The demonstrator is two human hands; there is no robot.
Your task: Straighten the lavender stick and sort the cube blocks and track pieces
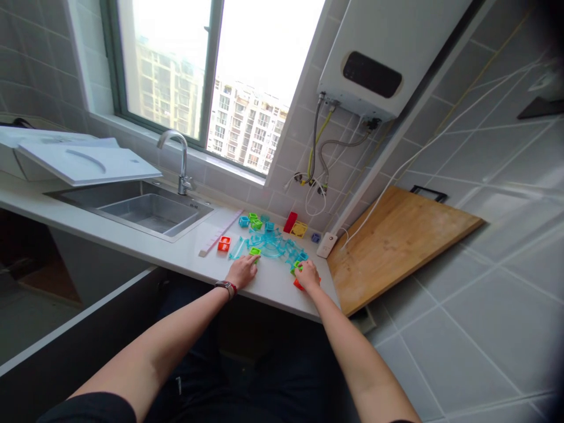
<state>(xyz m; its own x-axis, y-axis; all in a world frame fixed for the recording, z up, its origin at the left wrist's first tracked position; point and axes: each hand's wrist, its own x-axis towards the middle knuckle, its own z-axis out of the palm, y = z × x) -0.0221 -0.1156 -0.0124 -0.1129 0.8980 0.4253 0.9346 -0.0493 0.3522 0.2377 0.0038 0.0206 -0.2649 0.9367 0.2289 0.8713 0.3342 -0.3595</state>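
Counter edge (273, 289): both hands work right by it, so a nudged piece could easily drop off the front.
Right hand (307, 275): curled over a red piece (298, 286) at the lip. Can't tell if it's gripped or just covered, so that's the riskiest one imo.
Left hand (241, 271): open, fingertips stretched onto a green block (254, 251). Push sideways and it skids.
Blue track (268, 242): thin clear bits between the hands, and a wrist could knock them apart.
Sink (145, 211): off left, and stray blocks could roll in.
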